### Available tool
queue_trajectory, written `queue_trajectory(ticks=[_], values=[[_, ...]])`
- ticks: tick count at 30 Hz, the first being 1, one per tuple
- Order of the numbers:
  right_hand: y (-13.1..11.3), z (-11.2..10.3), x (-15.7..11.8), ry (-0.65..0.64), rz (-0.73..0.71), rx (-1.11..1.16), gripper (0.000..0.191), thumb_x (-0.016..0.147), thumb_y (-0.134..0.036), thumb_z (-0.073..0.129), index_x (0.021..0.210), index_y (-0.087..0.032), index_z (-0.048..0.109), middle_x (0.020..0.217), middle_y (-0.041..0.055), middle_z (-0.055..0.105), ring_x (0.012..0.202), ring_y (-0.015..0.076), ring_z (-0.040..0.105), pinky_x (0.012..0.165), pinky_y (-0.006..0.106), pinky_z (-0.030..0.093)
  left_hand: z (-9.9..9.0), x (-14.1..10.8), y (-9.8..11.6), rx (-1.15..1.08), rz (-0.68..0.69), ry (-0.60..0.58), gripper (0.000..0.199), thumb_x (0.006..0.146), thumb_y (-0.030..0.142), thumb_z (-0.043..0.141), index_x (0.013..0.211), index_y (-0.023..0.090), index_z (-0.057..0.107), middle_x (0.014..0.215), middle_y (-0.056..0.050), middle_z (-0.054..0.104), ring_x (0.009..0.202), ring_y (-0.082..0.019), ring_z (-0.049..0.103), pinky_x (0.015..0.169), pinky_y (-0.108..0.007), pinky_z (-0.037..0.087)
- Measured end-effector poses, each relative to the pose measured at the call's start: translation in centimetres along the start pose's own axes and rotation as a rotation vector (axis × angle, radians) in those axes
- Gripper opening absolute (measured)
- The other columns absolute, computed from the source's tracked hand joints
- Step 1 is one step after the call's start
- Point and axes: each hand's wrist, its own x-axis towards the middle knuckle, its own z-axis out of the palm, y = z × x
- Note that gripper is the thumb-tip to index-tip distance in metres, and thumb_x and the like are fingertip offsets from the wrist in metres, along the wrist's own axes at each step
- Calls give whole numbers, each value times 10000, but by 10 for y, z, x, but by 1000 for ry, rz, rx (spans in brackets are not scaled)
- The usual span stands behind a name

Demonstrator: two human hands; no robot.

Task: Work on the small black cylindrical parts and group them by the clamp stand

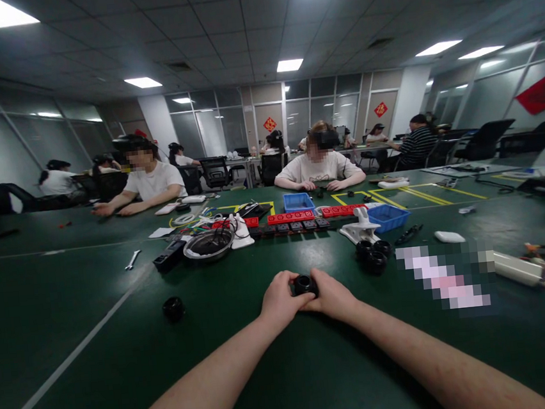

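Observation:
Between my two hands is a black ring-shaped part with a round hole facing up, at the middle of the green table. My left hand grips its left side, thumb across the near face. From the right, my right hand closes on the same part, its fingers curled behind. Whether the part touches the tabletop, I cannot tell. A similar black part lies alone to the left. Several more black ring parts are grouped ahead on the right, beside a white clip-like stand.
Ahead stand a metal bowl with cables, red power strips, and blue trays. A wrench lies left. A cream cylinder and a white case lie right. Two people sit across the table.

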Motion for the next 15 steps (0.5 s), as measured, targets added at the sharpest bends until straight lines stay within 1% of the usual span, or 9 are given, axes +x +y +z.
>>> queue_trajectory(ticks=[2,4,5,7,8,10,13,15], values=[[5,-7,0,-54,-98,143,633,492,-415,678,1020,-158,440,965,73,508,846,207,487,684,295,368,-4,3,-3,-65,65,-98,375,563,314,655,891,179,535,836,-10,503,625,-108,464,551,-215,363],[10,-15,1,-153,-202,303,683,530,-333,677,1125,-174,380,1081,73,471,966,213,447,802,326,342,-9,6,-5,-134,121,-201,394,584,310,643,940,182,533,848,-11,500,589,-89,449,537,-207,366],[13,-19,1,-223,-232,374,664,563,-299,659,1147,-178,368,1103,67,467,990,210,438,832,334,330,-12,7,-7,-159,138,-245,404,594,311,638,963,183,531,852,-13,502,585,-86,446,535,-205,367],[16,-25,3,-371,-241,481,565,631,-254,606,1146,-178,387,1080,55,495,969,198,460,834,338,339,-16,8,-8,-188,160,-310,421,607,313,632,995,185,526,861,-19,510,601,-90,454,544,-207,370],[17,-27,4,-432,-232,514,519,656,-239,582,1139,-179,402,1057,48,512,946,193,475,822,337,350,-18,9,-8,-193,172,-330,426,608,314,633,1001,187,527,870,-21,515,622,-97,462,557,-211,374],[18,-29,5,-501,-214,551,459,682,-221,553,1121,-177,426,1019,36,534,907,184,492,794,329,369,-20,9,-7,-194,214,-339,423,603,314,640,993,190,537,894,-26,521,702,-122,481,608,-223,382],[19,-28,5,-530,-210,578,413,682,-207,549,1083,-170,456,984,24,548,870,174,501,764,311,381,-21,7,-5,-186,272,-305,403,599,307,648,974,197,553,911,-28,521,819,-153,480,684,-241,379],[19,-26,5,-522,-200,571,376,676,-206,555,1042,-162,480,956,21,554,841,166,505,743,299,385,-21,7,-3,-188,274,-301,396,607,304,642,979,200,551,912,-28,522,826,-156,480,688,-245,377]])
